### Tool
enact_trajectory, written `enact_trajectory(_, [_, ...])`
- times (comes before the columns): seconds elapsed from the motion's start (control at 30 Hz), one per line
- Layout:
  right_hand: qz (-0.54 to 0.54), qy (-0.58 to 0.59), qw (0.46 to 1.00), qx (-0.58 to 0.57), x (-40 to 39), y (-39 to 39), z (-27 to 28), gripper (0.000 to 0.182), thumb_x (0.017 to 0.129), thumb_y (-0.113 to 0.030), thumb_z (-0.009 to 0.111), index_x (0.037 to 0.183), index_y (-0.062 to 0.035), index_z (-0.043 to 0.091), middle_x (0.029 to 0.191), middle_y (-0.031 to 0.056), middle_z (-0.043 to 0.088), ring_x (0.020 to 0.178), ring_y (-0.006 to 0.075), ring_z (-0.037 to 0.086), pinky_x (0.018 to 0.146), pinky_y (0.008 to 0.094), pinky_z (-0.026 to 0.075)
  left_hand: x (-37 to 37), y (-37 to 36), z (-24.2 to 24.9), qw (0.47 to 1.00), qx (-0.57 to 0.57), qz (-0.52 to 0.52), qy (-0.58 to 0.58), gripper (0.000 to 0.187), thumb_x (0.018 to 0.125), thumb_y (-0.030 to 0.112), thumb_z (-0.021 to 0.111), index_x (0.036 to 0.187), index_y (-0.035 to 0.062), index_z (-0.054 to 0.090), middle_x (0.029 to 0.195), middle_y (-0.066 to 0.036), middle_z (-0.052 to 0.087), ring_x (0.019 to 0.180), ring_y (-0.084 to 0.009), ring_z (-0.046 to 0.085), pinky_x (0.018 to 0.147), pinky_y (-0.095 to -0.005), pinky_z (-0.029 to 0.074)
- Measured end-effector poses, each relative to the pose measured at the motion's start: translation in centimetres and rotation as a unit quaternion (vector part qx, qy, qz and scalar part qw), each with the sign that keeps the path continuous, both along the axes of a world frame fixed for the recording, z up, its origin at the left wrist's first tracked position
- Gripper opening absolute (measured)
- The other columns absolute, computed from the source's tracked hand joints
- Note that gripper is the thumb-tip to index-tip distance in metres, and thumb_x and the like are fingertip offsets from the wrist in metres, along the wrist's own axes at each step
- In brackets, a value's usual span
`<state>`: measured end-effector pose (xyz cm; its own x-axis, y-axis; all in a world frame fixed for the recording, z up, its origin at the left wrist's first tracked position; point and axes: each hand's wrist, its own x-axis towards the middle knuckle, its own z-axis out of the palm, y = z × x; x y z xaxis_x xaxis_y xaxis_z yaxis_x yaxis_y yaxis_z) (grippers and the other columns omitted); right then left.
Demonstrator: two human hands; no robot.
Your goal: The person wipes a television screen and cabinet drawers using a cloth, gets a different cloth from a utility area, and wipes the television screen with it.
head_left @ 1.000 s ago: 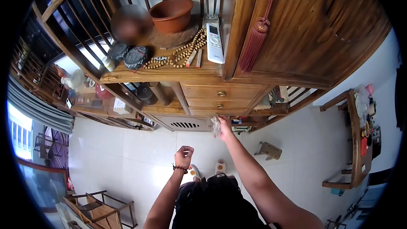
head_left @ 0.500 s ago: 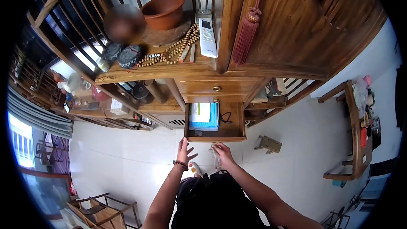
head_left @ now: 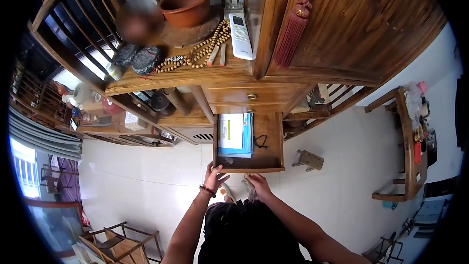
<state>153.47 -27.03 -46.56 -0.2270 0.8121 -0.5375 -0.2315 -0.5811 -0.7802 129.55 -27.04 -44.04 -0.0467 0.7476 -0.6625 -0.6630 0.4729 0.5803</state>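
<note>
A wooden drawer (head_left: 249, 170) stands pulled out of the cabinet, with papers (head_left: 230, 132), a blue folder (head_left: 247, 134) and a black cord (head_left: 261, 142) inside. Against the left corner of the drawer front rests my left hand (head_left: 213, 179), fingers partly apart and a beaded bracelet at its wrist. My right hand (head_left: 260, 186) is just below the drawer front, closed on a crumpled greyish thing (head_left: 251, 193) that hangs down; its kind is too small to tell.
Above, a shelf holds a terracotta bowl (head_left: 187, 7), wooden prayer beads (head_left: 195, 56) and a white remote (head_left: 240, 38). A red tassel (head_left: 293, 34) hangs from the cabinet door. On the floor to the right stands a small stool (head_left: 309, 160); a wooden table (head_left: 410, 166) lies beyond.
The drawer has slid further out toward me. My left hand has stayed at its corner, its fingers now less spread. The right hand has moved slightly toward me, still holding the greyish thing.
</note>
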Motion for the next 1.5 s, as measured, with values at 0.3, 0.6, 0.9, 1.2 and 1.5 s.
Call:
enact_trajectory(0.3, [0.195,-0.080,0.977,0.045,4.4,2.3,6.5,0.024,0.101,-0.014,0.070,0.122,-0.0022,0.069,0.116,0.0049,0.072,0.105,0.0130,0.067,0.095,0.0275,0.051,-0.6,0.4,-0.3,0.988,-0.004,-0.057,0.142,0.084,0.092,0.032,0.079,0.157,0.0142,0.030,0.153,-0.020,0.041,0.139,-0.0332,0.046,0.104,-0.0522,0.049])
enact_trajectory(0.6, [0.035,-0.385,0.807,0.447,10.2,20.1,15.4,0.042,0.088,0.006,0.066,0.128,-0.0035,0.069,0.131,0.0189,0.069,0.119,0.0370,0.067,0.102,0.0404,0.053,-1.1,2.8,1.3,0.910,0.106,-0.092,0.390,0.088,0.094,0.035,0.079,0.159,-0.0007,0.031,0.157,-0.024,0.044,0.144,-0.0373,0.045,0.116,-0.0446,0.041])
enact_trajectory(0.9, [0.108,-0.416,0.774,0.465,11.8,16.6,10.6,0.030,0.086,-0.001,0.072,0.115,-0.0082,0.075,0.113,0.0154,0.069,0.101,0.0380,0.069,0.091,0.0443,0.057,-1.2,2.8,0.4,0.927,0.090,-0.148,0.333,0.080,0.094,0.032,0.078,0.155,-0.0013,0.039,0.133,-0.017,0.067,0.121,-0.0224,0.065,0.104,-0.0344,0.050])
enact_trajectory(1.2, [0.084,-0.420,0.791,0.437,10.5,20.1,9.9,0.030,0.082,0.002,0.072,0.110,-0.0072,0.076,0.107,0.0165,0.068,0.101,0.0384,0.068,0.089,0.0446,0.055,-1.1,2.8,1.3,0.923,0.098,-0.156,0.339,0.076,0.096,0.027,0.075,0.156,-0.0017,0.038,0.132,-0.017,0.067,0.119,-0.0226,0.066,0.103,-0.0342,0.052])
enact_trajectory(1.5, [0.087,-0.445,0.769,0.451,10.9,19.7,9.0,0.028,0.083,-0.002,0.074,0.108,-0.0131,0.079,0.108,0.0149,0.068,0.100,0.0379,0.068,0.090,0.0449,0.056,-0.6,2.8,1.5,0.925,0.120,-0.128,0.338,0.064,0.096,0.022,0.074,0.150,0.0016,0.048,0.114,-0.005,0.068,0.096,-0.0115,0.062,0.080,-0.0265,0.054])
